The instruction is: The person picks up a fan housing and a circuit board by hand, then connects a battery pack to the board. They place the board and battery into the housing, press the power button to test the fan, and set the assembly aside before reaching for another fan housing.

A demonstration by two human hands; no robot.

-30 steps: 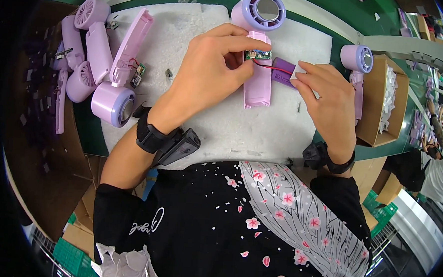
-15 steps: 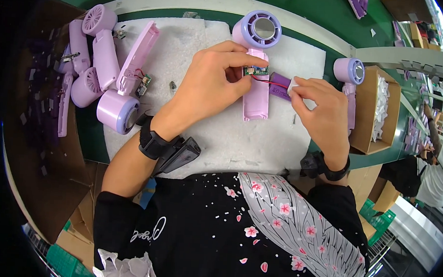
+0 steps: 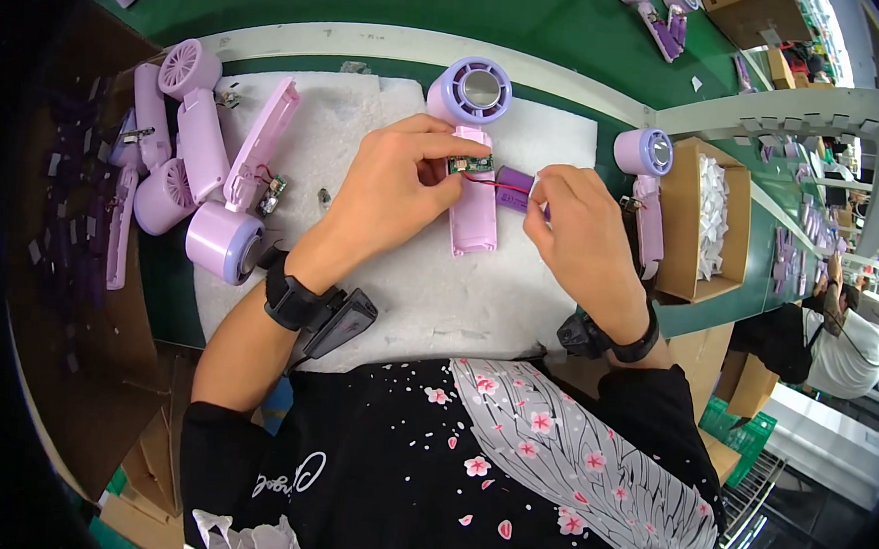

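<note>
A pink handheld fan lies on the white foam sheet, its round fan head (image 3: pixel 444 98) at the far end and its open handle shell (image 3: pixel 475 227) pointing toward me. My left hand (image 3: pixel 389 187) pinches a small green circuit board (image 3: pixel 473 164) over the upper part of that shell. Red and black wires run from the board to a purple cylindrical battery (image 3: pixel 511 198) just right of the handle. At the battery's right end, my right hand (image 3: pixel 583 232) is closed on a small white piece, mostly hidden by its fingers.
Several pink fans and handle parts (image 3: pixel 204 148) lie to the left, one with a dangling circuit board (image 3: pixel 272 195). Right of the foam sheet (image 3: pixel 427 314) are another fan (image 3: pixel 645 151) and a cardboard box (image 3: pixel 740 231) of white pieces. Farther right, another person (image 3: pixel 853 351) is partly visible.
The whole view has shifted, so things appear lower and more to the left. My right fingers have come closer over the battery's end, hiding more of the white piece. The left hand keeps its pinch.
</note>
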